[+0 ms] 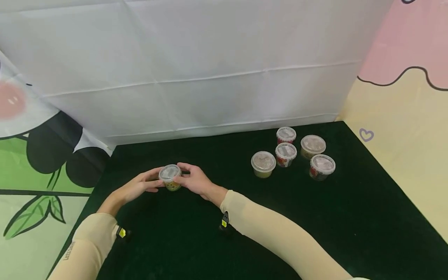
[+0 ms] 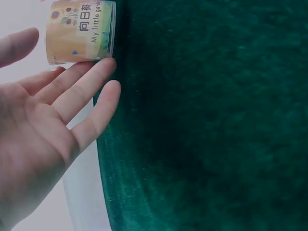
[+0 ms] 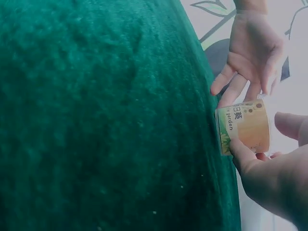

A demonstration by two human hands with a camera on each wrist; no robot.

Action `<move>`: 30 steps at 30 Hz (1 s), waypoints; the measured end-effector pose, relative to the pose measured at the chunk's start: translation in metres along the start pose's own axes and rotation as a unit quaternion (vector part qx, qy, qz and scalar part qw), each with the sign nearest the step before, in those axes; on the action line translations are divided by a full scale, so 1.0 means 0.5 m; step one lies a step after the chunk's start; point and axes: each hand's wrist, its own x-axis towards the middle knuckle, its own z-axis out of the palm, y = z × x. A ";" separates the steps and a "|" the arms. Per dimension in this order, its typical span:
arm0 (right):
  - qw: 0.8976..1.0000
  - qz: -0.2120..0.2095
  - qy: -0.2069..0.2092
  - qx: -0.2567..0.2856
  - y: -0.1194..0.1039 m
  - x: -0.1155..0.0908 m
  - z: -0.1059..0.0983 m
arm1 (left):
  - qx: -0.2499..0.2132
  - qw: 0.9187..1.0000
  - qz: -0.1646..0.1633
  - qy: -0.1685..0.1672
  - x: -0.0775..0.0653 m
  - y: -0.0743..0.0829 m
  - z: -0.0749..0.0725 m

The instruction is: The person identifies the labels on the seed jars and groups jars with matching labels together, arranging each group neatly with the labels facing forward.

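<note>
A small clear-lidded tub (image 1: pixel 170 171) sits between the two hands at the left of the dark green table. Its yellow paper label (image 2: pixel 72 31) shows sunflowers and the words "My little garden". My right hand (image 1: pixel 198 182) grips the tub from the right, its thumb pressed against the label (image 3: pixel 252 130). On the other side my left hand (image 1: pixel 138 188) reaches in with mostly straight fingers (image 2: pixel 79 94), tips right at the tub's wall. The left thumb (image 2: pixel 21 45) stands apart from the wall in the left wrist view.
Several similar lidded tubs stand grouped at the right rear, among them a front-left tub (image 1: pixel 263 165) and a dark-based tub (image 1: pixel 321 168). White cloth (image 1: pixel 210 97) hangs behind the green table (image 1: pixel 224 256). Printed cloth panels flank both sides.
</note>
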 end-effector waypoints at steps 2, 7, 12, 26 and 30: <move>1.000 -0.004 0.004 -0.004 0.004 0.001 0.002 | -0.001 1.000 0.007 0.004 0.001 -0.008 0.002; 1.000 -0.013 0.008 -0.013 0.009 0.001 0.005 | 0.002 1.000 0.017 0.020 0.002 -0.018 0.008; 1.000 -0.017 0.006 -0.022 0.011 0.000 0.012 | -0.003 1.000 0.013 0.027 -0.006 -0.023 0.012; 0.998 0.008 0.011 -0.068 0.007 -0.008 0.031 | 0.039 0.995 0.024 0.089 -0.015 -0.034 0.049; 0.997 0.005 0.012 -0.076 0.009 -0.008 0.029 | 0.044 0.994 0.030 0.098 -0.011 -0.040 0.051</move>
